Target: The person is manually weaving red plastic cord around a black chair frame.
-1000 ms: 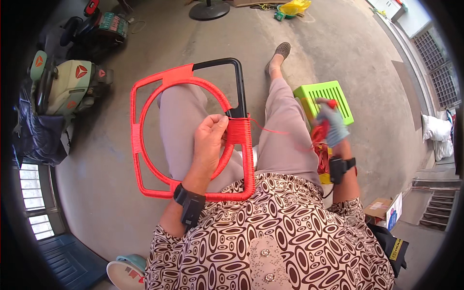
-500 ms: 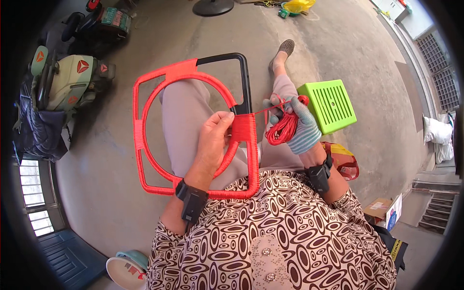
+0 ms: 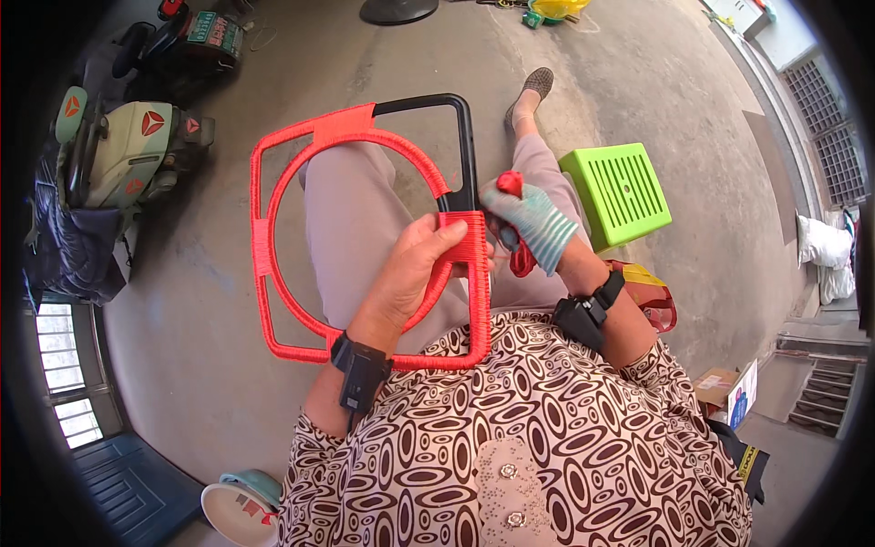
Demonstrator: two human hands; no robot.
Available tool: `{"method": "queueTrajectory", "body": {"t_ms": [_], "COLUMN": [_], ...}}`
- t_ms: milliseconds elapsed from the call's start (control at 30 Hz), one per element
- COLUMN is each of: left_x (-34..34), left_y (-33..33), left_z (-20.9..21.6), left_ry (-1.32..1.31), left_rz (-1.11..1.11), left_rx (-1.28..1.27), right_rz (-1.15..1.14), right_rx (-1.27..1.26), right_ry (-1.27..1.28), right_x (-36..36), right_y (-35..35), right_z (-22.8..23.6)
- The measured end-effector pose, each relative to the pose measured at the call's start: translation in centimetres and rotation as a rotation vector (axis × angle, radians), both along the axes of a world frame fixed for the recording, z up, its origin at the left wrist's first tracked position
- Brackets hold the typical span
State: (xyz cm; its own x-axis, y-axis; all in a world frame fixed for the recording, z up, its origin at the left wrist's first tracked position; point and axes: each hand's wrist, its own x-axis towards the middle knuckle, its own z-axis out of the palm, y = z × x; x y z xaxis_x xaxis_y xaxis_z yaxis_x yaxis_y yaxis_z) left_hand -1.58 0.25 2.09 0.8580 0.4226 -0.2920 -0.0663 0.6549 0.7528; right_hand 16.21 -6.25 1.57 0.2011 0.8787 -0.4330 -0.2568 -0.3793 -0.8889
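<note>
Your bare left hand grips the square frame by its right side, over your left thigh; your gloved right hand is closed on red cord just beside it. Most wrapping is done; the far right corner is left bare black.

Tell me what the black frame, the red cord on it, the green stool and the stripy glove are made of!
Black frame: probably painted metal, maybe plastic; its bare part looks smooth and slightly shiny.
Red cord: likely plastic or synthetic string; its tight strands shine a little.
Green stool: looks like moulded plastic, smooth with neat slots.
Stripy glove: looks like matte knitted fabric, fitting snugly.
</note>
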Motion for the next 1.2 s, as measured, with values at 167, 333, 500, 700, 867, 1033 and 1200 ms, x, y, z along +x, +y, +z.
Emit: {"method": "queueTrajectory", "body": {"t_ms": [167,333,500,700,867,1033,1200], "left_x": [-0.5,-0.2,-0.8,-0.5,0.1,-0.3,-0.6], "left_y": [0.8,0.6,0.5,0.5,0.4,1.0,1.2], "left_z": [-2.8,-2.6,-2.8,-2.8,-1.3,-2.8,-2.7], "left_ry": [0.065,0.085,0.087,0.033,-0.02,0.016,0.021], "left_rz": [0.403,0.415,0.338,0.355,0.359,0.443,0.463], "left_rx": [-0.071,-0.01,-0.033,-0.068,-0.126,-0.13,-0.128], "right_rz": [0.04,-0.001,0.026,0.05,-0.338,-0.433,-0.301], "right_rx": [-0.073,-0.003,-0.051,-0.025,-0.2,-0.164,-0.069], "right_ry": [-0.201,-0.287,-0.308,0.215,0.136,-0.143,-0.297], "right_x": [-0.7,-0.9,-1.1,0.9,6.3,9.2,5.6], "right_y": [0.1,-0.2,-0.3,-1.1,-4.0,-7.0,-4.1], "right_z": [-0.7,-0.9,0.0,-0.5,-3.5,-4.9,-1.4]}}
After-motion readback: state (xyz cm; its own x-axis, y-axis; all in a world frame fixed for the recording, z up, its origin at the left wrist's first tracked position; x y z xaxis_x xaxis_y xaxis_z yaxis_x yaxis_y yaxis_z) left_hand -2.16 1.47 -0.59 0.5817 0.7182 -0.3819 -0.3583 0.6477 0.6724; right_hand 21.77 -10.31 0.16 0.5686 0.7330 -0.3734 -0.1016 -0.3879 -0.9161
